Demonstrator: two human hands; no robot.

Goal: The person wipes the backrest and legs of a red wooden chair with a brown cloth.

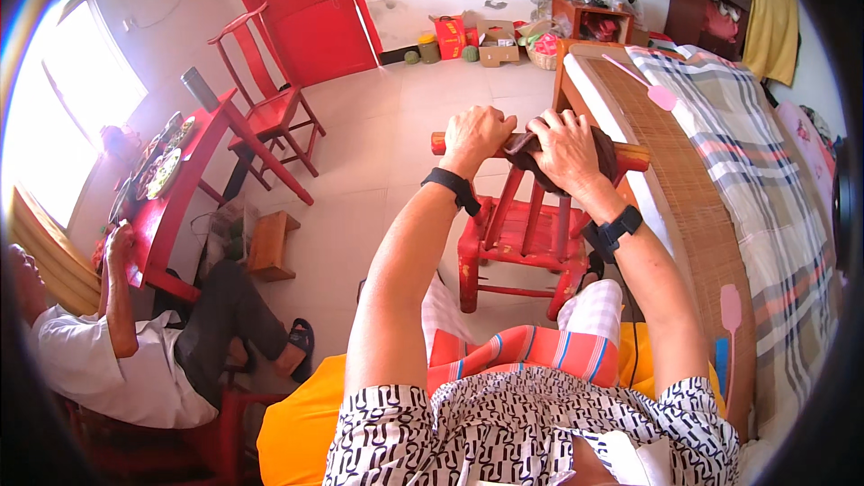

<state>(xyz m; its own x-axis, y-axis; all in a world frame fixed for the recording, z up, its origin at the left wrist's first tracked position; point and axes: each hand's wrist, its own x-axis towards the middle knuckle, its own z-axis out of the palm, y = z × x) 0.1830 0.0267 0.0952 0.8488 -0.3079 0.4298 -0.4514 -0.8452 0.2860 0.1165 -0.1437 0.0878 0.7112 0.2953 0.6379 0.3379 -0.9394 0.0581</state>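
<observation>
In front of me stands a small red wooden chair (537, 227) with worn paint. My left hand (477, 137) is closed around the left part of its top rail (634, 157), wearing a black wristband. A dark brown cloth (607, 155) is draped over the rail's middle and right part. My right hand (567, 148), with a dark watch at the wrist, presses and grips this cloth against the rail, its fingers curled over. The rail's orange-red right end sticks out beyond the cloth. Red striped fabric (540, 346) lies across my lap.
Close on my right is a bed with a woven mat (697, 162), a plaid blanket (751, 153) and pink fly swatters (663, 97). At left, another person (135, 351) sits by a red table (184, 202) with plates. A low wooden stool (271, 246) and a red chair (270, 112) stand beyond.
</observation>
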